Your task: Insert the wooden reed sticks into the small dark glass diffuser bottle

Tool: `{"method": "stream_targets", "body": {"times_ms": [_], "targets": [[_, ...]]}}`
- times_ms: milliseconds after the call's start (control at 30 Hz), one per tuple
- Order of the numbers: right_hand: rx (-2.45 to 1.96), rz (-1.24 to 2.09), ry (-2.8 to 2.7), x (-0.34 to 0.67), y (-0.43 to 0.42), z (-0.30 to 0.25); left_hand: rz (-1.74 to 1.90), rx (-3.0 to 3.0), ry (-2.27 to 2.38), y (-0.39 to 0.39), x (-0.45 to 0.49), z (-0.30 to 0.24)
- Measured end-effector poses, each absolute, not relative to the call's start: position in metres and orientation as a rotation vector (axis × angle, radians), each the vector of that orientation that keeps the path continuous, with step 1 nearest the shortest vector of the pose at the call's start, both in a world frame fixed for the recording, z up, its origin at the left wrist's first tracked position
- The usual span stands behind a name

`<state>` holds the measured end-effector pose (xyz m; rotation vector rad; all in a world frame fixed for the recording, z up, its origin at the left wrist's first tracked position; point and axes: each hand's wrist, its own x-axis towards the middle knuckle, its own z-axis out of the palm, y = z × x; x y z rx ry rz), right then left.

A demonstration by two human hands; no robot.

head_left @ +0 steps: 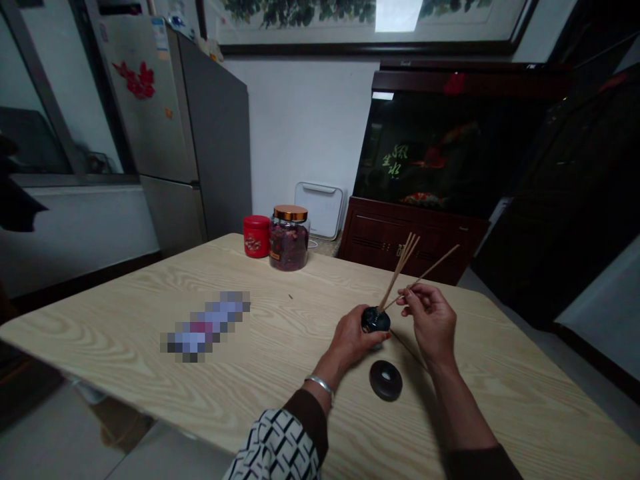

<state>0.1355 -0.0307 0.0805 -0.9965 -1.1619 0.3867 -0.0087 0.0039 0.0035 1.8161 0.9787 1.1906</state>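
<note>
My left hand [353,339] is wrapped round a small dark diffuser bottle [374,321] that stands near the right side of the table. Several thin reed sticks [399,270] rise from the bottle's mouth in a loose bundle, tilted to the right. Between thumb and fingers, my right hand [434,323] pinches a single reed stick [439,262], slanted, with its lower end at the bottle's mouth. Whether that end is inside the mouth I cannot tell. A round dark lid with a hole in its middle [393,390] lies on the table just below the bottle.
On the wooden table [280,373], a blurred-out bluish packet [215,322] lies to the left. A red canister [257,237] and a glass jar with a copper-coloured lid [289,243] stand at the far edge. Behind are a fridge [215,133] and a fish tank [425,147].
</note>
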Motion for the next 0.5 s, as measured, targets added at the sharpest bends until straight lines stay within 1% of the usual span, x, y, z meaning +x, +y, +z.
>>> {"method": "stream_targets", "body": {"times_ms": [100, 333, 400, 500], "targets": [[-1.109, 0.459, -1.259, 0.137, -0.025, 0.068, 1.182, 1.822, 0.979, 0.004, -0.008, 0.003], [-1.361, 0.416, -1.428, 0.169, -0.028, 0.057, 1.184, 1.800, 0.965, 0.002, -0.010, 0.006], [-1.491, 0.376, -1.509, 0.188, -0.035, 0.053, 1.179, 1.795, 0.953, 0.001, -0.010, 0.007], [-1.799, 0.351, -1.705, 0.213, -0.045, 0.044, 1.177, 1.784, 0.954, 0.000, -0.010, 0.007]]}}
